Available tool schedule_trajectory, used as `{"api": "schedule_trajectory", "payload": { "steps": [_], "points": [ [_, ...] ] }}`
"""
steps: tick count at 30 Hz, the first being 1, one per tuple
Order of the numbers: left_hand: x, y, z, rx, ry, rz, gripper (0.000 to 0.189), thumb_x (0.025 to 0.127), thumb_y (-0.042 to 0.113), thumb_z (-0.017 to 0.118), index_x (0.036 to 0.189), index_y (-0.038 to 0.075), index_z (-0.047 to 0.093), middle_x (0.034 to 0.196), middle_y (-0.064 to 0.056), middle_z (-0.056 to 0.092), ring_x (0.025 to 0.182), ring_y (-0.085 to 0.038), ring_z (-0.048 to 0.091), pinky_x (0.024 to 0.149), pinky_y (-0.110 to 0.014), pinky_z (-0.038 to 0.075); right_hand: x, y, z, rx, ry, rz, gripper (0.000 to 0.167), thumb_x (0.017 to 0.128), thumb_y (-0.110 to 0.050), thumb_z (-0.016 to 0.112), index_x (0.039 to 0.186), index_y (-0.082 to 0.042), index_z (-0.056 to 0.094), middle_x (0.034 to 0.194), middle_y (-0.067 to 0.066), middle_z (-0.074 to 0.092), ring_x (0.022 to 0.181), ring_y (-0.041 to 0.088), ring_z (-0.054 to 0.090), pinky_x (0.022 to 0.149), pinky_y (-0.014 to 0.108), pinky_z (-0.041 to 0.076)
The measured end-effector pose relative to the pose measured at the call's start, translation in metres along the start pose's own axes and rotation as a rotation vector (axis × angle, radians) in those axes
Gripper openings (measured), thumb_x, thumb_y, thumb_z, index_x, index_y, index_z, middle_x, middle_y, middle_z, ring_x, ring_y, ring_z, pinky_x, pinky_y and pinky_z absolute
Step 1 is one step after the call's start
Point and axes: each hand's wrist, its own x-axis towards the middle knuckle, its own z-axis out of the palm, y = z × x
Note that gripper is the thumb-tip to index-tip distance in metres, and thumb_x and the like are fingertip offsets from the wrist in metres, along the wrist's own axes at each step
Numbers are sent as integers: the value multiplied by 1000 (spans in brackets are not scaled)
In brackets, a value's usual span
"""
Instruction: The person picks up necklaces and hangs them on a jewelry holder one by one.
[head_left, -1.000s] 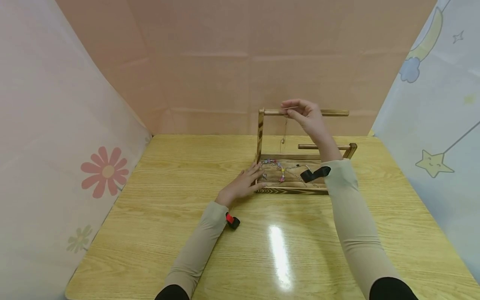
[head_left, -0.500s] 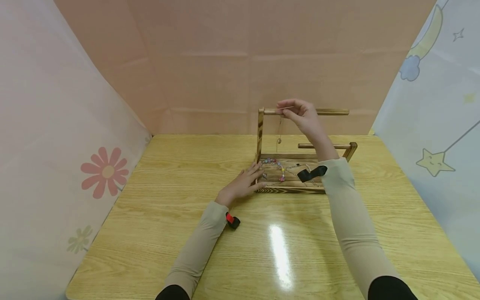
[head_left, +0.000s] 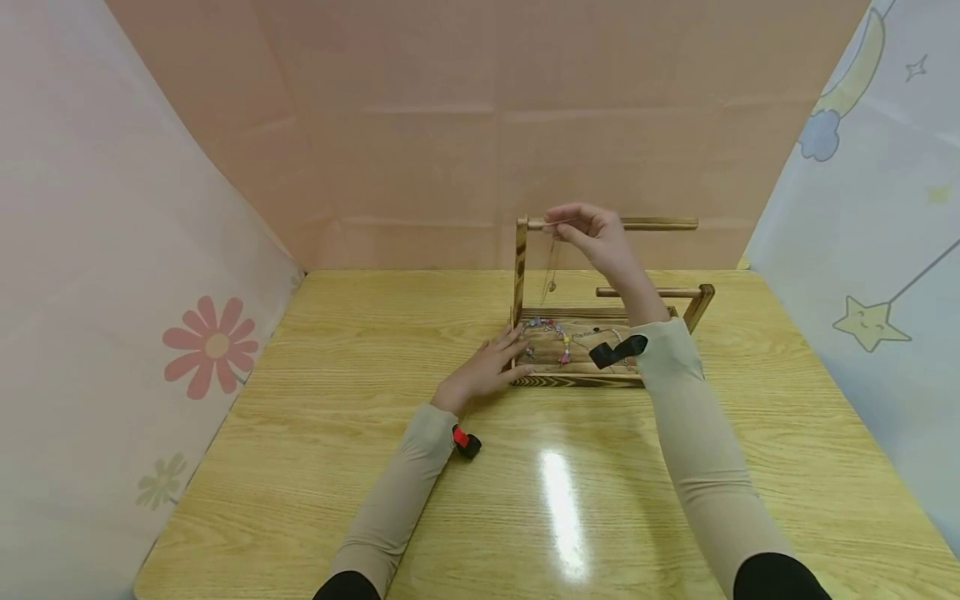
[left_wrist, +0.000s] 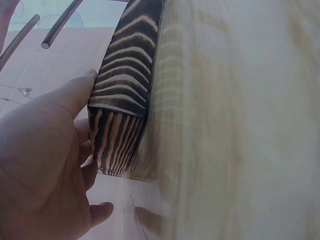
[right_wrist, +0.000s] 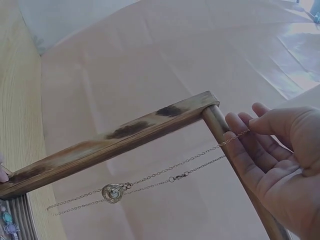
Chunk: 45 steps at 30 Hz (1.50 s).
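Observation:
My right hand (head_left: 602, 243) pinches the fine chain of a necklace (right_wrist: 114, 193) between thumb and index finger, close to the upper bar (head_left: 660, 224) of a wooden jewelry stand (head_left: 521, 271). One strand crosses in front of the bar to the fingertips; the other meets the bar lower down. A round pendant with a pale stone dangles below, and a clasp shows on one strand. At the stand's left end, my left hand (head_left: 480, 369) rests against the tray's corner, its thumb (left_wrist: 80, 92) at the top edge and the other fingers along the side wall.
In the stand's tray lie a colorful beaded bracelet (head_left: 562, 337) and thin chains (head_left: 588, 333). A shorter bar (head_left: 613, 292) juts out from the right upright. Behind the table (head_left: 337, 333) hangs a peach backdrop (head_left: 420, 150).
My right hand has moved left along the upper bar toward the left upright, carrying the necklace with it. The left hand has stayed in place.

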Motion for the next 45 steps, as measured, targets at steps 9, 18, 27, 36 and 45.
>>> {"api": "schedule_trajectory", "payload": {
  "steps": [9, 18, 27, 36, 45],
  "points": [
    [-1, -1, 0, 6, 1, 7, 68, 95, 57, 32, 149, 17, 22, 157, -1, 0, 144, -19, -6, 113, -54, 5, -2, 4, 4, 4, -13, 17, 26, 91, -3, 56, 114, 9, 59, 106, 9, 65, 93, 13, 65, 86, 26, 51],
    [0, 0, 1, 5, 3, 9, 68, 95, 58, 31, 149, 19, 20, 157, -1, 0, 144, -20, -6, 113, -56, 5, -10, 8, 5, -9, -17, 25, 26, 92, -4, 56, 115, 8, 58, 108, 5, 66, 101, 26, 62, 87, 28, 51],
    [-1, -1, 1, -10, 8, 13, 66, 96, 54, 34, 149, 17, 21, 157, -1, -1, 144, -21, -6, 113, -55, 4, -15, 16, 6, -13, -13, 21, 26, 92, -6, 55, 113, 9, 59, 120, 22, 57, 101, 18, 62, 85, 22, 51],
    [2, -2, 3, -6, 7, 11, 66, 96, 55, 33, 149, 19, 21, 157, 0, 0, 144, -21, -5, 113, -55, 4, -18, 20, 7, -16, -14, 19, 26, 93, -6, 55, 113, 9, 58, 115, 18, 62, 103, 19, 62, 89, 23, 49],
    [1, 0, 2, -13, -3, 1, 66, 95, 56, 32, 149, 19, 20, 157, 1, -1, 144, -20, -6, 113, -54, 4, -21, 28, 7, -74, -7, 32, 28, 93, -8, 54, 115, 9, 57, 108, -1, 66, 108, 29, 58, 93, 25, 47]
  ]
}}
